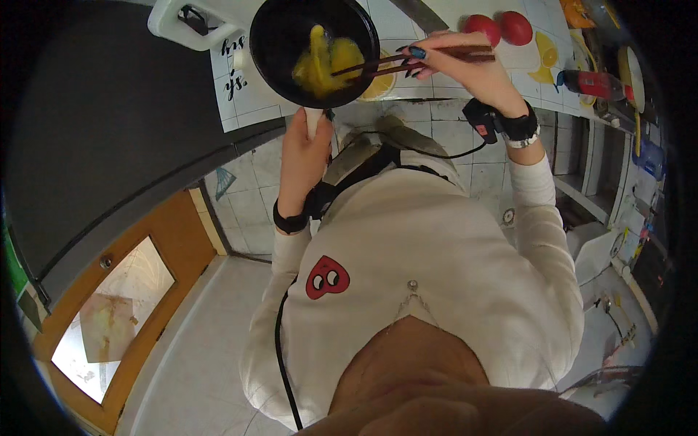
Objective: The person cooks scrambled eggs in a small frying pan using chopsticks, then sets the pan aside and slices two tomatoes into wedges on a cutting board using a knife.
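Note:
My left hand (304, 156) is closed around the pale handle (313, 122) of a black frying pan (273, 40), which I hold at the near edge of the counter. Inside the pan lies soft yellow egg (345, 54), spread in uneven clumps right of its middle. Between the fingers of my right hand (469, 69) is a pair of dark brown chopsticks (389, 65). Their tips reach over the right rim and touch the egg. Wrist straps with cables sit on both arms.
Two round red fruits or vegetables (498, 29) lie beyond my right hand, beside a broad grey blade (420, 13). A white appliance (169, 25) stands left of the pan. Further right is a dark bottle with a red label (592, 85). A wooden door (163, 254) is at lower left.

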`<state>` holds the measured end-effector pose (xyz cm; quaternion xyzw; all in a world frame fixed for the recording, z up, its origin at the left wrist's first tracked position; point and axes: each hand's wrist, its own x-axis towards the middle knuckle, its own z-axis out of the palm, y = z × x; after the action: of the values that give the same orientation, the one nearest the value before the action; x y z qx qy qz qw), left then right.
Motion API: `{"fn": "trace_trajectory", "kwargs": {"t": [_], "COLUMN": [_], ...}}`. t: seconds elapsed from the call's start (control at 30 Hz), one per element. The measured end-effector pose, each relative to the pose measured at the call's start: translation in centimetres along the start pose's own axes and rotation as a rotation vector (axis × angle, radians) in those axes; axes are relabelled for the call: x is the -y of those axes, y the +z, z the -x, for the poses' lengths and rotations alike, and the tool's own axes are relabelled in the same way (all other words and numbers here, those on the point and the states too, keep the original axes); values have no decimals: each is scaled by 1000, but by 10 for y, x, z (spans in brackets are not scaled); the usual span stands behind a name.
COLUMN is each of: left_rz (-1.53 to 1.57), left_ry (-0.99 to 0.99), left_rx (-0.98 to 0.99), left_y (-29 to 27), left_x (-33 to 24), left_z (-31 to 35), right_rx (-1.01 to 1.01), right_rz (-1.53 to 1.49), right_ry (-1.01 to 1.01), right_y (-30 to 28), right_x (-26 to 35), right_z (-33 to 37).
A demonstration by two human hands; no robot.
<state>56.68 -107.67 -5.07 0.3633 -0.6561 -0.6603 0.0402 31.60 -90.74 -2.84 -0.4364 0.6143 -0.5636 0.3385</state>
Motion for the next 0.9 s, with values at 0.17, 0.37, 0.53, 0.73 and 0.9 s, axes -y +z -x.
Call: {"fn": "trace_trajectory", "kwargs": {"t": [0.17,0.37,0.53,0.73,0.9], "left_rz": [10,18,-51,17,-48], "left_ry": [5,-1,5,10,34], "left_rx": [-4,-21,-8,-1,-33], "left_y": [-2,-4,-7,-9,-11], "left_x": [-4,-8,-11,-17,-21], "left_z": [1,1,1,0,-2], "right_rx": [55,-176,-93,-170,-139], "right_rz": [32,-17,40,-37,-15], "right_ry": [-57,4,21,65,53], "right_y": [-3,-6,-4,-8,-4], "right_x": [-2,-3,-3,6,17], "right_z": [-7,-13,-15,-19,-17]}}
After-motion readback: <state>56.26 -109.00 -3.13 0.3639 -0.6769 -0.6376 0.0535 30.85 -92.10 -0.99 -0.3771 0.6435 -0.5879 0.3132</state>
